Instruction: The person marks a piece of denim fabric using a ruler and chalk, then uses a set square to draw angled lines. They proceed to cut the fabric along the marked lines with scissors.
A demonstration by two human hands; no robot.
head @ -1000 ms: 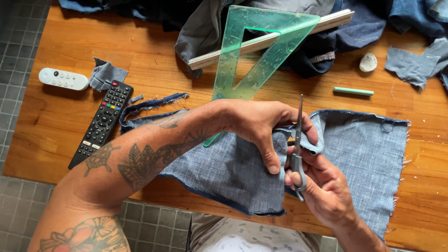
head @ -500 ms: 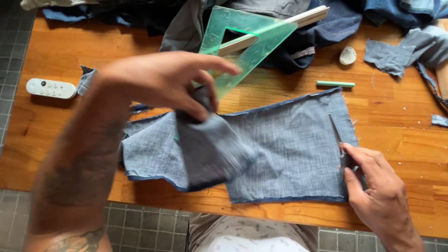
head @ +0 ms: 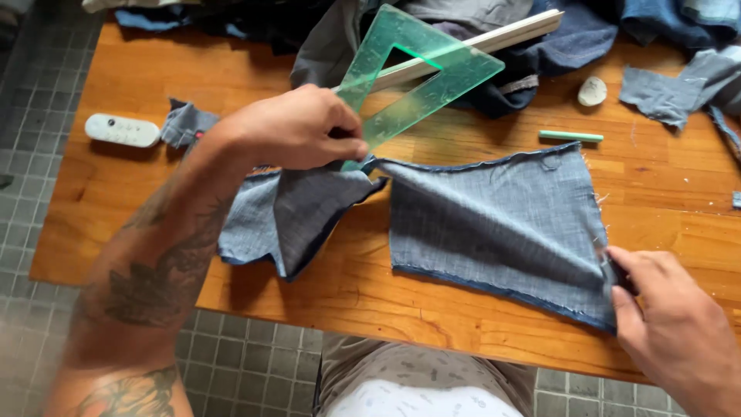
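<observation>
— What might slip here?

— The left hand (head: 289, 127) pinches the denim panel (head: 494, 224) by its upper corner, the right hand (head: 671, 324) nips the far lower corner, so it hangs taut between them just above the wooden table (head: 139, 85). Judging by that pull, the frayed edge beside the right pinch could tear.

— Count?

— One green set square (head: 421, 73) just above the left grip, one chalk stick (head: 570, 137), one white remote (head: 122, 130).

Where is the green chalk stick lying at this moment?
In the head view, the green chalk stick lies on the wooden table, right of the green set square and just beyond the grey cloth.
</observation>
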